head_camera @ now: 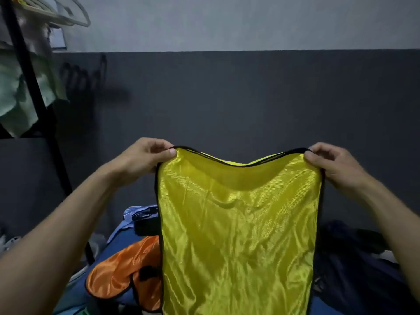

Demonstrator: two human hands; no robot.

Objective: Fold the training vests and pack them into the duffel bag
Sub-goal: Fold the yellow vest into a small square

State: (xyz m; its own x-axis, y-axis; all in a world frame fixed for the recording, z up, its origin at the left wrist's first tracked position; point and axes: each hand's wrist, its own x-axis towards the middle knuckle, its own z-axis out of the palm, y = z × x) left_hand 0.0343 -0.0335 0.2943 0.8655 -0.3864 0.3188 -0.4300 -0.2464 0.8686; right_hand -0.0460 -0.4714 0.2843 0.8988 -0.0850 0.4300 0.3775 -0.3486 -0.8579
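Observation:
A shiny yellow training vest (238, 235) with black trim hangs in front of me, held up by its top edge. My left hand (145, 155) pinches the top left corner between thumb and fingers. My right hand (329, 162) pinches the top right corner the same way. The vest's lower end runs out of the bottom of the view. An orange vest (122, 269) with black trim lies crumpled on a blue surface below and to the left. The duffel bag cannot be made out for certain.
A dark two-tone wall (227, 98) stands close ahead. A black pole (34, 87) with green cloth (20, 96) hanging on it rises at the left. Blue fabric (136, 214) and a black object lie behind the yellow vest. Dark cloth (354, 258) lies at the right.

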